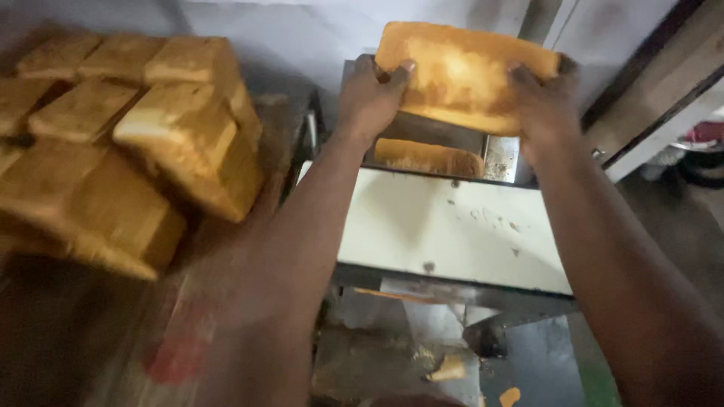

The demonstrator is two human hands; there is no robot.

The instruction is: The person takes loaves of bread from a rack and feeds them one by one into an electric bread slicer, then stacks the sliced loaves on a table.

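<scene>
Gripping the bread loaf (pixel 460 75) between both palms, I see my left hand (pixel 369 98) clasping its left end and my right hand (pixel 547 105) its right. It hangs above the slicing machine (pixel 452 226), with stacked loaves (pixel 128 143) well apart at left.

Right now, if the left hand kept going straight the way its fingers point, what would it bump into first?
The left hand already grips the bread loaf, so the loaf is first; beyond it, probably the grey wall, though depth is unclear.

Metal machine chute (pixel 498 154) carries one loaf (pixel 428 157); blurred stacked loaves (pixel 128 143) left, support unclear.
</scene>
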